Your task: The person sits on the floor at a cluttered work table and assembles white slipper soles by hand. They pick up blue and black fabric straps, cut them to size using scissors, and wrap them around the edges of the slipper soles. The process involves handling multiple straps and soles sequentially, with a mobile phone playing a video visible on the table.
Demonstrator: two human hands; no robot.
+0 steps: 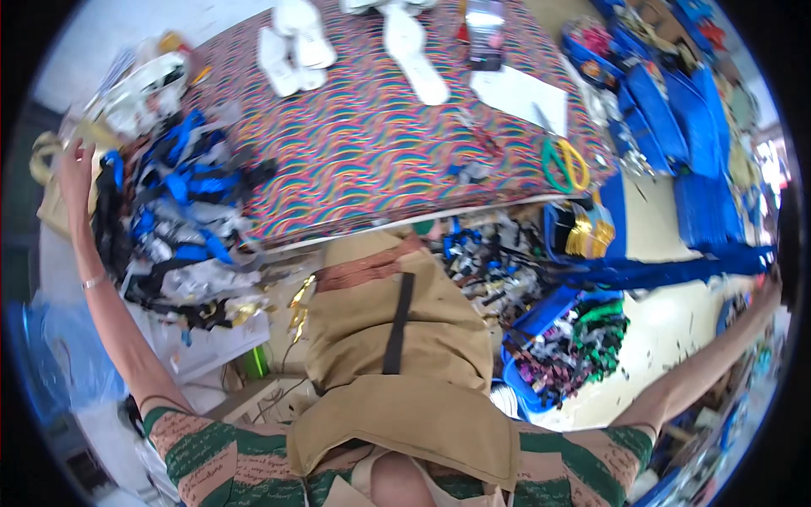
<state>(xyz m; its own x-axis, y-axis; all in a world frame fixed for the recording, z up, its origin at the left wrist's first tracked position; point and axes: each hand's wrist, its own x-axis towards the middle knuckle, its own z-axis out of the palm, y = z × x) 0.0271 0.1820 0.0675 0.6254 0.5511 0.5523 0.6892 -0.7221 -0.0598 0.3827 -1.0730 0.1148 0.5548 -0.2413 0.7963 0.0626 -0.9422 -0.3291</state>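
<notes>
Both arms are spread wide. Far out on the right, my right hand [770,286] is closed on the end of a dark blue strip of material [667,269], which stretches leftward to the scraps beside the table. My left hand [76,173] is raised at the far left, its fingers apart with nothing visible in them. A cream bag-like item [55,198] lies right beside it. Near the left hand is a heap of blue, black and white scrap strips [182,194]. Scissors with green and yellow handles [564,163] lie on the table's right side.
The table [338,169] has a rainbow-wave cover. On it are white sole-shaped pieces [414,55], a white sheet [524,97] and a small clear-sided box [486,34]. Blue bins [524,372] of scraps stand at the right, and blue stacks [710,207] lie beyond.
</notes>
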